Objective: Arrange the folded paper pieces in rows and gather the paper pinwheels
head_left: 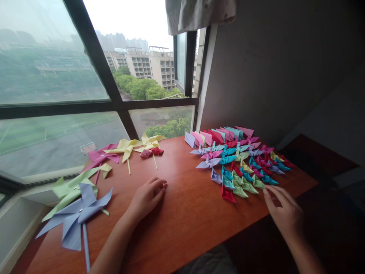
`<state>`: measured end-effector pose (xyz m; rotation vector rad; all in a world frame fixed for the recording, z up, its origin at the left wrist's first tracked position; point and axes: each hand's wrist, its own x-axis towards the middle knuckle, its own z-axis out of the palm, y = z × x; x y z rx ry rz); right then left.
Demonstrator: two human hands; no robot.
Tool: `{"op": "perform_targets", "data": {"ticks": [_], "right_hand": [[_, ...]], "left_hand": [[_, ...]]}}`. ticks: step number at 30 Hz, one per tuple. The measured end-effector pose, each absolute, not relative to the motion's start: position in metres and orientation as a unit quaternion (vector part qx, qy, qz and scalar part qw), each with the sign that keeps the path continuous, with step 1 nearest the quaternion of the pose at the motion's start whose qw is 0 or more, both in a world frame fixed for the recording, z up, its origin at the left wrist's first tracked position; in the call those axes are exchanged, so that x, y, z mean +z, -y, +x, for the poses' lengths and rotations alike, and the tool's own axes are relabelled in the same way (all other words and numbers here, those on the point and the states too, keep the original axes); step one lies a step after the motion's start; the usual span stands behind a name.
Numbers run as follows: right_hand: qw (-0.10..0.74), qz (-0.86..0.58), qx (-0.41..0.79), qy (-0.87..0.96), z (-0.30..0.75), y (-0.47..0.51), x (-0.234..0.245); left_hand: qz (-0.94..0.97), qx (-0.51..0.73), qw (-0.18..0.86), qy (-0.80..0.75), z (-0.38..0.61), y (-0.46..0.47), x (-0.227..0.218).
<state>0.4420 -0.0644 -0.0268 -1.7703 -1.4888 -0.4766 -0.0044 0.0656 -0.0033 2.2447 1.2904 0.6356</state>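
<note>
My left hand (148, 196) rests on the wooden table (182, 213) with its fingers loosely curled and nothing in them. My right hand (281, 207) hovers at the table's right front edge, fingers stretched out toward a spread of several folded paper pieces (239, 160) in red, green, blue, pink and purple. Its fingertips are just short of a green piece (258, 183). Finished paper pinwheels lie on the left: a blue one (78, 217), a green one (74, 188), a pink one (99, 156), a yellow one (127, 146).
A small red-and-pink folded piece (151, 152) lies by another yellow pinwheel (149, 141) near the window. A large window (71, 95) borders the table on the left and back. A grey wall (270, 76) stands at the right. Cloth (199, 13) hangs above.
</note>
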Motion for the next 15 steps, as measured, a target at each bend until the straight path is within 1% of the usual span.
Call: {"op": "perform_targets", "data": {"ticks": [7, 13, 15], "right_hand": [[0.410, -0.657, -0.155, 0.613, 0.395, 0.064, -0.012], [0.439, -0.565, -0.008, 0.698, 0.311, 0.040, -0.015], [0.431, -0.540, 0.046, 0.722, 0.284, 0.028, -0.020]], "left_hand": [[0.817, 0.227, 0.233, -0.476, -0.003, -0.065, -0.002], [0.808, 0.244, 0.242, -0.478, -0.002, -0.064, -0.002], [0.798, 0.255, 0.248, -0.487, -0.002, -0.066, -0.002]]}}
